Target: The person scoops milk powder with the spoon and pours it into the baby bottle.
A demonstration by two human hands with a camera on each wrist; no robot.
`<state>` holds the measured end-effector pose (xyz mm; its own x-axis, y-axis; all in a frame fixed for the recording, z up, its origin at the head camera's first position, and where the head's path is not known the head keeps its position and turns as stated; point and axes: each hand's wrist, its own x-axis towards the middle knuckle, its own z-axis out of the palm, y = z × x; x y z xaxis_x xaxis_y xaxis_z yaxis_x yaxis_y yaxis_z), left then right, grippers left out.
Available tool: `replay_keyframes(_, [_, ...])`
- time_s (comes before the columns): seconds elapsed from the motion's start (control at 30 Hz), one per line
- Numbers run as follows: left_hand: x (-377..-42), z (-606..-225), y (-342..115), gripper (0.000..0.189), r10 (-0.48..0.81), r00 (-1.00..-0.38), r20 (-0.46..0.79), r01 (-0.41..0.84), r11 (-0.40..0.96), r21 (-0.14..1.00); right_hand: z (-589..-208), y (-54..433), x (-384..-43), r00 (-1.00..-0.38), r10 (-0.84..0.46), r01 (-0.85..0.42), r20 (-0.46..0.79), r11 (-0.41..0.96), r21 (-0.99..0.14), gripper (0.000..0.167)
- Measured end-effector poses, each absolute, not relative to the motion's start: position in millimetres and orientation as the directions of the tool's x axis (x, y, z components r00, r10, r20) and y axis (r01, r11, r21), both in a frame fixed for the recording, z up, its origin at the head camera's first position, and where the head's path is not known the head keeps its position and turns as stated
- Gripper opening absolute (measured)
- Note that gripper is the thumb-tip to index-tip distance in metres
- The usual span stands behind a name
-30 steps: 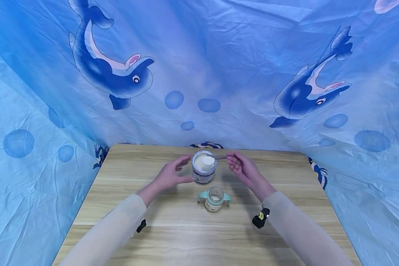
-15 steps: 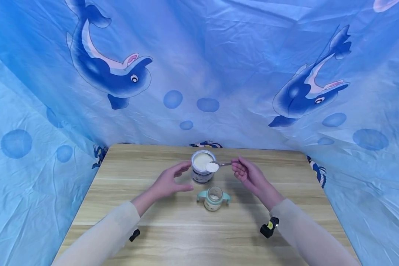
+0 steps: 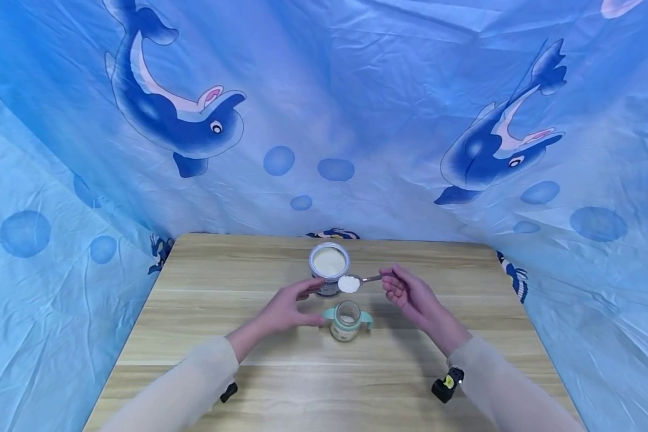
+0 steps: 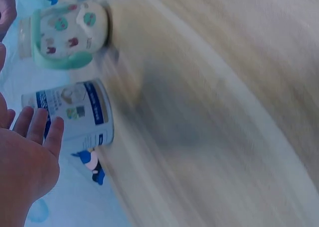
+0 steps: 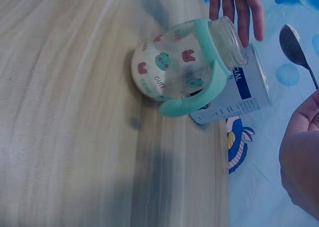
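Note:
In the head view my right hand (image 3: 413, 298) pinches the handle of a metal spoon (image 3: 371, 278). White powder (image 3: 348, 284) heaps its bowl, held level between the can and the bottle. The can of powder (image 3: 329, 262) stands lidless behind, almost full. Nearer to me is a clear baby bottle (image 3: 344, 330) with mint-green handles and no cap; some pale contents show inside. My left hand (image 3: 286, 310) reaches in from the left with spread, relaxed fingers, its thumb tip right by the bottle's left handle. The right wrist view shows the spoon (image 5: 294, 47) above the bottle's mouth.
Both containers stand on a wooden table (image 3: 237, 348). A blue cloth (image 3: 302, 108) printed with dolphins hangs behind it and along both sides. Black wrist cameras (image 3: 447, 387) sit on both sleeves.
The right hand has drawn the loaded spoon out from over the can toward the bottle and me. The left hand has moved from beside the can to the bottle's left handle.

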<state>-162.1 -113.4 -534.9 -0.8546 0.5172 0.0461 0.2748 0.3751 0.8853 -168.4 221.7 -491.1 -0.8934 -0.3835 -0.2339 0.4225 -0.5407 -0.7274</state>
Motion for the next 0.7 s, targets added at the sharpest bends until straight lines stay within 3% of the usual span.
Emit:
replay_keyframes(0.27, [-159, -550, -94, 0.092, 0.548, -0.835, 0.045, 0.272, 0.341, 0.900, -496, 224, -157, -0.888, -0.398, 0.425, -0.230, -0.520, -0.741, 0.044])
replay_keyframes(0.7, [-152, -565, -74, 0.092, 0.509, -0.860, 0.028, 0.230, 0.338, 0.913, -510, 230, -148, -0.885, -0.422, 0.409, -0.196, -0.505, -0.760, 0.046])
